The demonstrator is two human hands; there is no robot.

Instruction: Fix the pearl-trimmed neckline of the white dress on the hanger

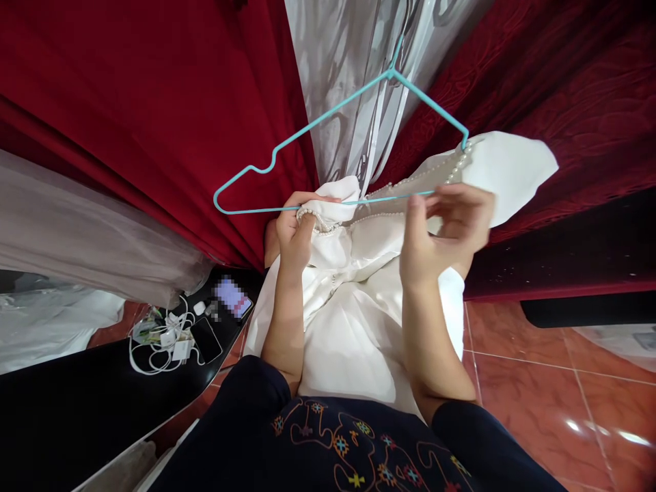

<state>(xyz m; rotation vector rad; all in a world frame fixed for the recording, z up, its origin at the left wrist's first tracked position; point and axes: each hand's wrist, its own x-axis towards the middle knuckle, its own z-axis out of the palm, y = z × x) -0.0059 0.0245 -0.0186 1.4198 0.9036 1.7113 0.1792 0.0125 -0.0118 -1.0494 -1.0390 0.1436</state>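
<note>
A white dress (353, 342) with pearl trim lies across my lap. My left hand (297, 229) is closed on its left shoulder part, thumb inside the pearl-edged opening and fingers by the hanger's lower bar. A light blue hanger (328, 109) is tilted up in front of me. Its right end passes under the pearl strap (461, 160) of the dress's other shoulder, while its left end is bare. My right hand (443, 225) is at the bar's right part, thumb raised and apart from the bent fingers, which are slightly blurred. Whether it touches the bar is unclear.
Red curtains (205, 82) hang on both sides, with sheer white fabric (343, 75) between them. To the left, a black table (76, 396) bears white cables (171, 338), a dark phone (206, 339) and a lit phone (234, 298). Red floor tiles (543, 383) show at right.
</note>
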